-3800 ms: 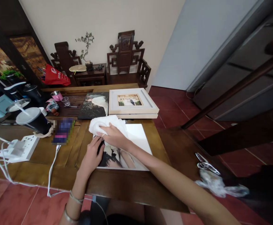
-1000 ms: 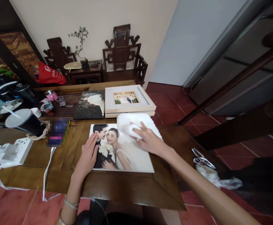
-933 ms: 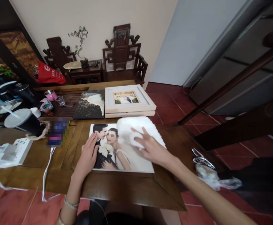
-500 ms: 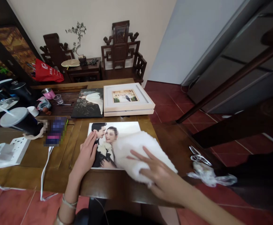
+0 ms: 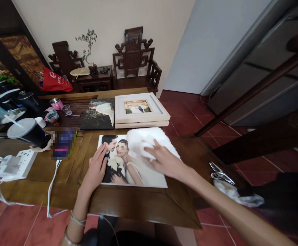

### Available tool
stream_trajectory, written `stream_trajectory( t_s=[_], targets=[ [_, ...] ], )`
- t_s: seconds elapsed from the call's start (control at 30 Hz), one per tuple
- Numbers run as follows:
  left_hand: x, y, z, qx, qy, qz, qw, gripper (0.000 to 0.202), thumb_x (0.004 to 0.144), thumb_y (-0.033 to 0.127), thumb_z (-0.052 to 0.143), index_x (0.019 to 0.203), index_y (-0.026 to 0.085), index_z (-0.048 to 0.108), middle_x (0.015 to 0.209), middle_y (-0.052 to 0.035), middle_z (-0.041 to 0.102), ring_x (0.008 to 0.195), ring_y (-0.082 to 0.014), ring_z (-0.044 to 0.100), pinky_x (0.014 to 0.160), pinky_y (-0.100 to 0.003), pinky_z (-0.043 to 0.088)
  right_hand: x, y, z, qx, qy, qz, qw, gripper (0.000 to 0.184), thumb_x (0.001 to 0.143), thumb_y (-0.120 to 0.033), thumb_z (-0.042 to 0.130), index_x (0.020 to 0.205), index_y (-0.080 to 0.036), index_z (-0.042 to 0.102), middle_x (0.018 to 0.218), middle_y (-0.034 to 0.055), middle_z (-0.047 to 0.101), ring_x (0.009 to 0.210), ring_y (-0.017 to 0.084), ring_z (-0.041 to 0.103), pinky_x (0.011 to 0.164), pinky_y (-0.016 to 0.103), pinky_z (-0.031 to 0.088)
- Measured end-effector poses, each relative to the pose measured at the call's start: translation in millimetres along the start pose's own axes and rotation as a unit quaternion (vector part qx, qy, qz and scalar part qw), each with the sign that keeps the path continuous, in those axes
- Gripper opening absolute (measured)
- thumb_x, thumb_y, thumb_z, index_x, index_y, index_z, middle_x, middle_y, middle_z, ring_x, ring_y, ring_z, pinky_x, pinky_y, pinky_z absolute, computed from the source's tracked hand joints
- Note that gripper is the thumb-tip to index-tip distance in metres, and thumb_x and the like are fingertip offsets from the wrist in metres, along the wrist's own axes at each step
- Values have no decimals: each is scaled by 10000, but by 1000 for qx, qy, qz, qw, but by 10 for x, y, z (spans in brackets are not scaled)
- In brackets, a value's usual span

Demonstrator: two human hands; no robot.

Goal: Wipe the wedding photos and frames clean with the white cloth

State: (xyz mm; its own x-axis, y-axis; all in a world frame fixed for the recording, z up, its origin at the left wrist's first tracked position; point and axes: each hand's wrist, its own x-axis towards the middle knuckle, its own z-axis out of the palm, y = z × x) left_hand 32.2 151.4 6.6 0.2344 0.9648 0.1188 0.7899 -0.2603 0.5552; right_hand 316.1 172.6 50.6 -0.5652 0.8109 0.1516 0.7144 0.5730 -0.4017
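A photo print (image 5: pixel 136 172) of a couple lies flat on the wooden table (image 5: pixel 136 203). My left hand (image 5: pixel 97 165) rests on the print's left edge, fingers stretched out flat and holding nothing. A fluffy white cloth (image 5: pixel 162 135) covers the upper right of the print and reaches past its edge. My right hand (image 5: pixel 164 159) presses on the cloth and grips it, with some fingers spread over the fabric and the thumb side partly hidden.
Behind the print are a dark photo panel (image 5: pixel 99 114) and stacked white frames (image 5: pixel 141 118). A phone (image 5: pixel 64 143), a lidded cup (image 5: pixel 27 131) and a power strip (image 5: pixel 20 164) sit left. Scissors (image 5: pixel 222 174) and crumpled plastic (image 5: pixel 237 194) lie to the right.
My right hand has moved the cloth up and away from me, uncovering the print's lower right part. My left hand stays on the left edge.
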Motion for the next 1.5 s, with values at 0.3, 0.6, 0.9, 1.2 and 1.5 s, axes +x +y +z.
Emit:
stream_trajectory(
  t_s=[0.3,0.6,0.9,1.2,1.5],
  targets=[
    [2,7,-7,0,0,17,1000,489,993,292,292,1480,269,252,1548,-88,293,1436,-216,233,1132,-494,225,-1043,-631,360,6,16,-100,995,328,488,-52,455,732,-203,613,1436,123,458,1390,345,268,1116,664,162],
    [0,12,-20,-2,-3,11,1000,481,992,297,296,1471,259,280,1547,-89,296,1434,-221,239,1126,-503,233,19,17,148,-42,32,-33,998,365,704,-54,464,1016,-159,619,1259,180,609,1298,313,447,1094,603,286],
    [1,27,-21,1,-6,-4,1000,479,989,294,294,1467,254,290,1546,-88,297,1437,-222,232,1130,-492,234,-196,-166,309,-30,24,-72,997,351,671,-28,464,947,-143,647,1364,197,519,1377,367,290,1085,692,183],
    [4,16,-15,1,-8,14,1000,485,994,288,281,1478,255,258,1548,-88,292,1437,-213,232,1123,-492,240,-779,-651,387,27,-30,-113,993,345,571,-43,487,828,-178,674,1472,139,402,1410,361,183,1103,690,68],
    [4,27,-38,-6,-8,3,1000,473,990,295,296,1461,252,303,1542,-88,308,1431,-225,249,1116,-500,253,392,-109,169,-18,-7,-31,999,411,747,-23,437,1104,-122,615,1181,153,651,1373,305,328,1111,627,193]
  ],
)
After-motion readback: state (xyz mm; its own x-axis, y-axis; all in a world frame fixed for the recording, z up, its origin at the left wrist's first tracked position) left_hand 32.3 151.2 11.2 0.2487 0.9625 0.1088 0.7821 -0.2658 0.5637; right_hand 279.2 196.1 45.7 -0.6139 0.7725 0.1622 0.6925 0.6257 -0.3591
